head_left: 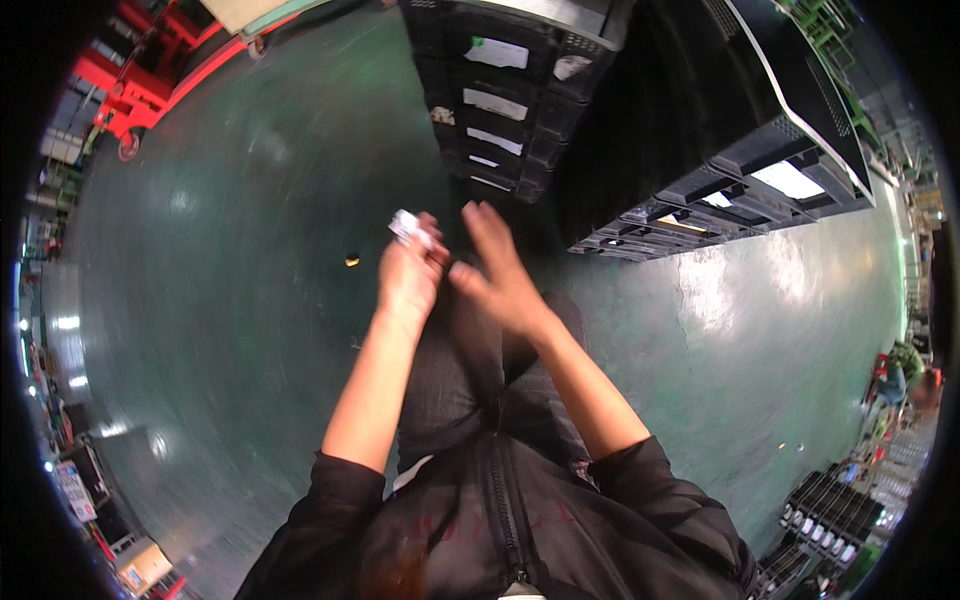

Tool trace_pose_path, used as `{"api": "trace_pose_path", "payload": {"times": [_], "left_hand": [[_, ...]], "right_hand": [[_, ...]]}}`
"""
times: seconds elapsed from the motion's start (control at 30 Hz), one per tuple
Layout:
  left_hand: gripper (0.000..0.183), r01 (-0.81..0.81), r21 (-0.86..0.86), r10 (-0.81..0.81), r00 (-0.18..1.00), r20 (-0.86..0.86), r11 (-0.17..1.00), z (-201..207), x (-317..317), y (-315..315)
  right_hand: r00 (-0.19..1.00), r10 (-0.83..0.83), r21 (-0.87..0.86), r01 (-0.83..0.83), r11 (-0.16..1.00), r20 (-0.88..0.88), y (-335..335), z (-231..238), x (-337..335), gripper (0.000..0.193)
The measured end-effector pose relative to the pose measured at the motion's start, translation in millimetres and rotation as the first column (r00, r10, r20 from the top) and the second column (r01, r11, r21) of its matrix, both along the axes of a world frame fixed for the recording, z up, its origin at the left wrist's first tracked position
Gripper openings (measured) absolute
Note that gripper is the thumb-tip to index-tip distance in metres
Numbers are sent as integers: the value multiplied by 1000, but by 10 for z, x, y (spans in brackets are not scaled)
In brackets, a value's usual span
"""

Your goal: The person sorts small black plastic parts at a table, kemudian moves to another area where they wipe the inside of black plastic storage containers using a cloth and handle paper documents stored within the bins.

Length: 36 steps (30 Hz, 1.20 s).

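My left hand is closed around a small white crumpled piece with dark marks, which looks like paper or a label. The piece sticks out past the fingers on the far side. Just to the right, my right hand is held out with thumb and fingers apart, and nothing shows in it. The two hands are close together but not touching, above my dark trousers. Beyond them stands a stack of black plastic crates with white labels on their sides.
A second, larger block of black crates stands at the right. A red wheeled trolley is at the far left. On the green floor lies a small yellow and dark object. A person is near the right edge, above more black crates.
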<state>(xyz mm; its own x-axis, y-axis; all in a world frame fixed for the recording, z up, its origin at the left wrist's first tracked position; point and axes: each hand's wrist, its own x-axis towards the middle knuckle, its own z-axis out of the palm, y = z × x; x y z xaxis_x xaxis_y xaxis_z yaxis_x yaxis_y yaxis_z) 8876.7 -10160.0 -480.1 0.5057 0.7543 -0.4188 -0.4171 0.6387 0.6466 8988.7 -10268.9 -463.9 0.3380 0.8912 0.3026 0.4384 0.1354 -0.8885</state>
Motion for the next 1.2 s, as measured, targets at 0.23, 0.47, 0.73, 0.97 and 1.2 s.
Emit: {"api": "trace_pose_path", "payload": {"times": [0.23,0.47,0.73,0.97,1.2], "left_hand": [[39,124,883,496,858,134,-453,1407,1496,1011],[25,345,792,438,892,-111,-503,1479,1958,1291],[21,299,814,364,924,-116,-499,1424,1981,1363],[19,240,833,323,943,-78,-499,1424,1963,1389],[18,207,839,338,941,-29,-504,1363,2001,1433]], "right_hand": [[763,-608,-310,645,698,218,867,-1343,1021,34],[697,-609,-540,701,467,379,1337,-1093,1111,26],[463,-803,-371,869,327,376,1510,-1193,1014,27],[439,-725,-386,887,255,530,1641,-1302,1128,28],[352,-696,-226,936,270,625,1625,-1430,1200,40]]}}
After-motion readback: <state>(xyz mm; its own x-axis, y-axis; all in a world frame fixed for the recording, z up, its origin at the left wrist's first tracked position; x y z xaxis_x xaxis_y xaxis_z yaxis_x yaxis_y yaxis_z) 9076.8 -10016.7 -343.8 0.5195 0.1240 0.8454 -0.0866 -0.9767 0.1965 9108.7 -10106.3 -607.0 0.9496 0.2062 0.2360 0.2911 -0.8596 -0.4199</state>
